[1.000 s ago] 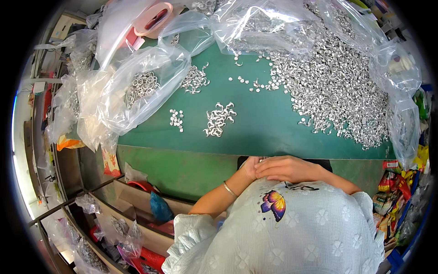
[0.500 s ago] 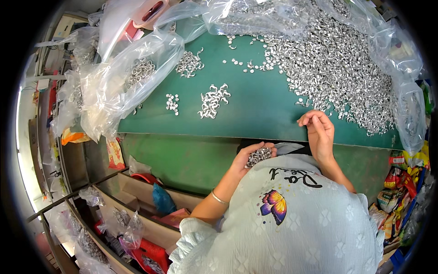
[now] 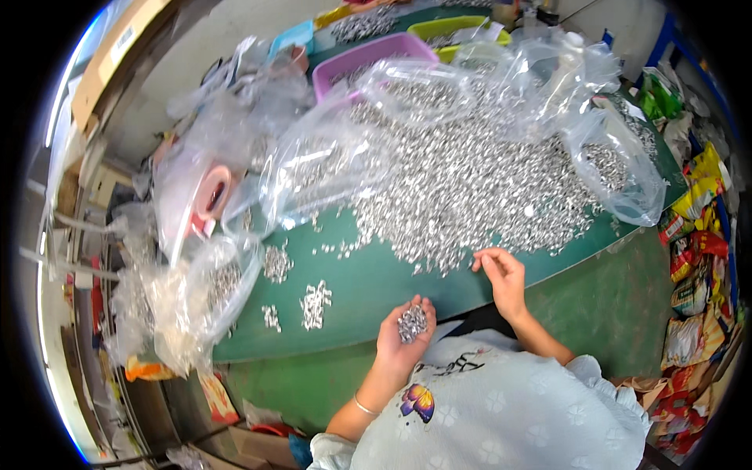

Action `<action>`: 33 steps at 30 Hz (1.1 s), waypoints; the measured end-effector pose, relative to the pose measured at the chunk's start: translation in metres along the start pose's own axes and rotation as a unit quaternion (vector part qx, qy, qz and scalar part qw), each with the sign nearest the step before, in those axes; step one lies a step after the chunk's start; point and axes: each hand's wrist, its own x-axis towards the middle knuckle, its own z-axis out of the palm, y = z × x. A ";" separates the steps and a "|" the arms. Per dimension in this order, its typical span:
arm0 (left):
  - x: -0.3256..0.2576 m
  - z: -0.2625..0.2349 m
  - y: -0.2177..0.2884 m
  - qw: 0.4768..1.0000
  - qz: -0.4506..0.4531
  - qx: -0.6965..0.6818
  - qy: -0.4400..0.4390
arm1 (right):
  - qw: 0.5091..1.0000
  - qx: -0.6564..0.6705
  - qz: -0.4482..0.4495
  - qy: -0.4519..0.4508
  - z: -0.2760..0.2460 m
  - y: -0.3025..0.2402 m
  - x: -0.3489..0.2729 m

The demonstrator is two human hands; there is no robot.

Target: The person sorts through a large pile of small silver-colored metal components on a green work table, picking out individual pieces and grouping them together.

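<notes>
My left hand [image 3: 395, 338] is palm up and cupped around a handful of small silver metal pieces [image 3: 412, 323], just over the table's near edge. My right hand [image 3: 505, 283] hovers at the near edge of a wide heap of silver metal pieces [image 3: 470, 188], its fingers bent and the thumb close to the fingertips. Whether anything tiny sits in that pinch is too small to see. Left of the heap, three small groups lie apart on the green table [image 3: 360, 294]: a pile of curved pieces [image 3: 316, 304], a small cluster [image 3: 271, 317] and another pile [image 3: 277, 264].
Clear plastic bags [image 3: 325, 160] lie over the heap's far and left sides, and one [image 3: 619, 176] at its right. A purple basin [image 3: 376, 59] and a yellow-green basin [image 3: 454, 33] stand behind. Colourful packets [image 3: 689, 266] fill the right side; a pink container [image 3: 211, 192] is at left.
The view has tilted up and turned, showing the basins at the back. My left hand has risen to the table edge, still cupping the pieces. My right hand stays by the heap's edge.
</notes>
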 end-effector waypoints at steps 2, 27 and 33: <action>0.007 0.024 -0.008 0.999 -0.005 0.038 0.007 | 0.988 -0.124 -0.088 0.014 -0.019 -0.004 0.005; 0.164 0.307 0.023 0.833 0.330 0.434 -0.093 | 0.925 -0.320 -0.181 0.100 -0.064 -0.012 0.031; 0.045 0.196 0.036 0.778 0.353 0.481 -0.197 | 0.948 -0.254 -0.149 0.120 -0.070 0.007 0.027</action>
